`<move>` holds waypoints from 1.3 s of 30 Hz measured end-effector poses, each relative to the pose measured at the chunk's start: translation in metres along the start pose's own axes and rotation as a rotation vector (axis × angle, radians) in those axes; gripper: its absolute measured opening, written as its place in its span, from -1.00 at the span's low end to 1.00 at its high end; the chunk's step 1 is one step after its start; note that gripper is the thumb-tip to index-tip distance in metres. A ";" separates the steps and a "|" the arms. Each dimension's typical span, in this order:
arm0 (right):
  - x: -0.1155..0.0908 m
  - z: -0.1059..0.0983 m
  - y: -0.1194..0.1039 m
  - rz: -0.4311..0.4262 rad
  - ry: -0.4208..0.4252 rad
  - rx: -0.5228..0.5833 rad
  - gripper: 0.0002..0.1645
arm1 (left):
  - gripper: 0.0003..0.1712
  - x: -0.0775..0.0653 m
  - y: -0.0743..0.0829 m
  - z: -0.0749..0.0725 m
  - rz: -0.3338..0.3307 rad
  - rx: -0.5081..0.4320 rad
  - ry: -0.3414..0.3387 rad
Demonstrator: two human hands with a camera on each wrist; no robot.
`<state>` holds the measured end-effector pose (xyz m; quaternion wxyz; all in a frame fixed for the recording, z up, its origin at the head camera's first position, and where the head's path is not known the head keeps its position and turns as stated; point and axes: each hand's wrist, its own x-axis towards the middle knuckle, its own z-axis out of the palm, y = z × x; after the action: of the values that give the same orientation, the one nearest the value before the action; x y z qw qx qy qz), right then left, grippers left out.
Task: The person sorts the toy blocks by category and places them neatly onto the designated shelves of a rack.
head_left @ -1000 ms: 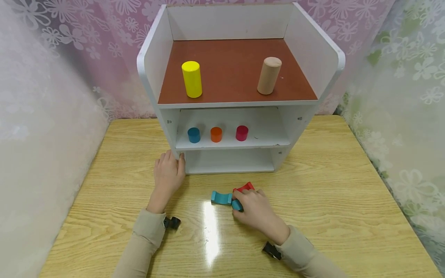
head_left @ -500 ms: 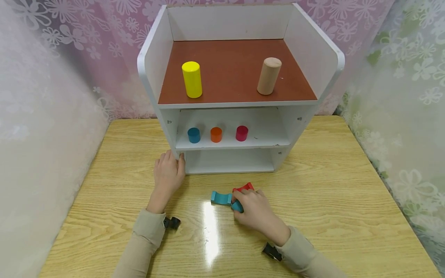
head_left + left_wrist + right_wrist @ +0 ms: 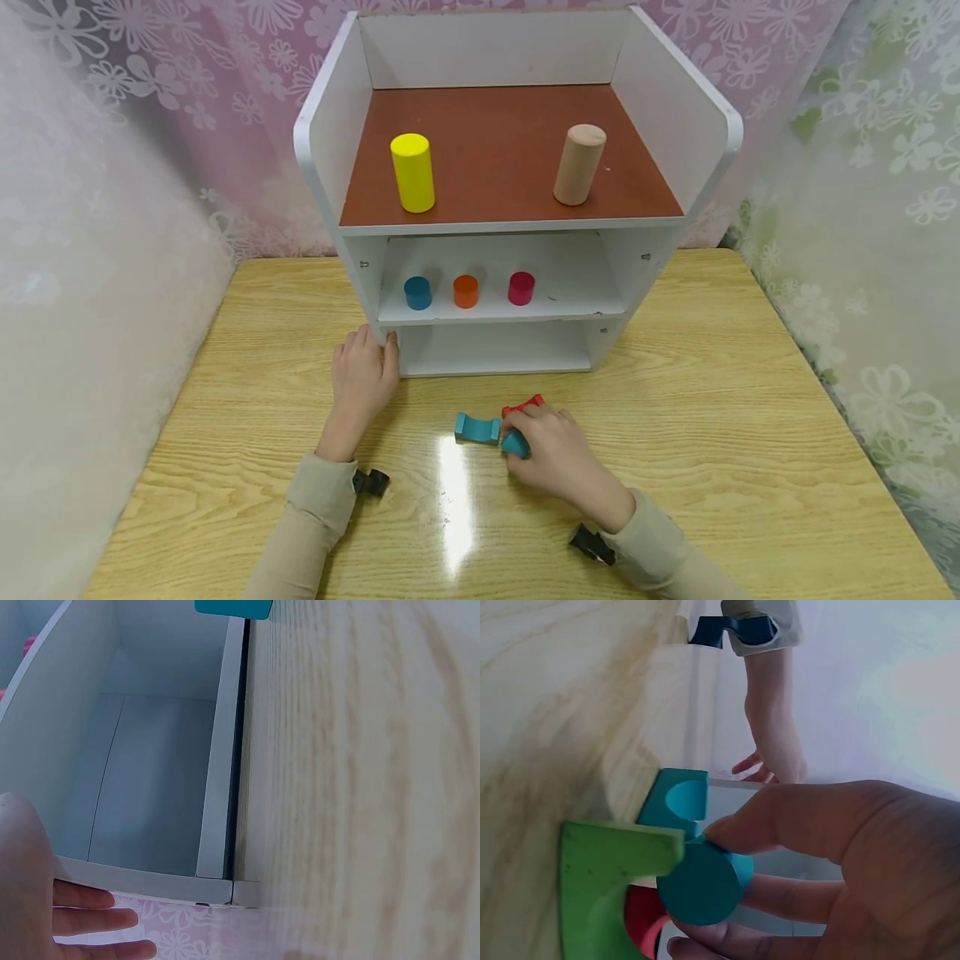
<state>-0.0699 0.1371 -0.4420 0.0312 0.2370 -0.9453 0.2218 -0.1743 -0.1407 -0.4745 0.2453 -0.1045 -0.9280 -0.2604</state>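
Note:
My left hand (image 3: 365, 371) holds the left side panel of the white shelf unit (image 3: 495, 360), thumb at its front edge and fingers along the outside. In the left wrist view, those fingers (image 3: 97, 921) reach past the panel. My right hand (image 3: 555, 450) pinches a teal cylinder (image 3: 703, 883) between thumb and fingers, close over the table. Left of it lies a teal block with a curved notch (image 3: 477, 428). Beyond the hand is a red notched block (image 3: 525, 405), partly covered. A green arch-shaped block (image 3: 592, 889) shows in the right wrist view; the hand hides it from the head view.
On the brown top shelf (image 3: 495, 150) stand a yellow cylinder (image 3: 413, 173) and a plain wooden one (image 3: 580, 165). Short blue (image 3: 417, 292), orange (image 3: 466, 291) and crimson (image 3: 521, 288) cylinders line the middle shelf. Curtains (image 3: 862, 250) surround the wooden table (image 3: 712, 400).
My right hand has shifted slightly right with the teal cylinder, which has turned a little and shows more of itself. The left hand and the notched blocks have stayed in place.

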 end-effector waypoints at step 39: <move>0.020 -0.095 -0.002 -0.006 0.184 0.061 -0.66 | -0.71 0.000 0.000 0.001 0.003 -0.002 0.016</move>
<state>-0.0912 0.1678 -0.3526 0.1114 0.2190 -0.9306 0.2714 -0.1744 -0.1406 -0.4753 0.2530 -0.1041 -0.9256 -0.2618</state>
